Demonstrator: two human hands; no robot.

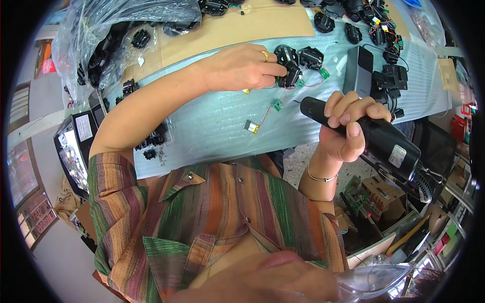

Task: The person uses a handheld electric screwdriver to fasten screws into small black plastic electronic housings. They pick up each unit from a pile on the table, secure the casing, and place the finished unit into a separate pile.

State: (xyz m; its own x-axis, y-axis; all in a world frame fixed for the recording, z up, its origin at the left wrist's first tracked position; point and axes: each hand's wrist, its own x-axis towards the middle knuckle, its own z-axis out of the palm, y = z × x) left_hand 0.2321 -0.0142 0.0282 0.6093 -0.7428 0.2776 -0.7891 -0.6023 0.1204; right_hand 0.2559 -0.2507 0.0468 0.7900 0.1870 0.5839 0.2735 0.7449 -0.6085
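Note:
My right hand (346,121) is wrapped round a black electric screwdriver (389,141), whose thin bit points left over the table. With its arm stretched across the table, my left hand (240,68) has its fingers closed at the edge of a small black plastic housing (291,77). Two similar housings lie against or just behind it, one of them a black round part (310,58) with thin wires and a green circuit board (324,73). Nearer to me lie a small silver battery (250,126) and a green board (277,105) joined by a red wire. My left fingertips are partly hidden.
A pale foam sheet (212,126) covers the table, with brown cardboard (242,30) behind. Clear plastic bags (126,25) and black parts crowd the far left. A grey-black box (358,70) stands on the right, near more wired parts. A carton (384,197) sits below right.

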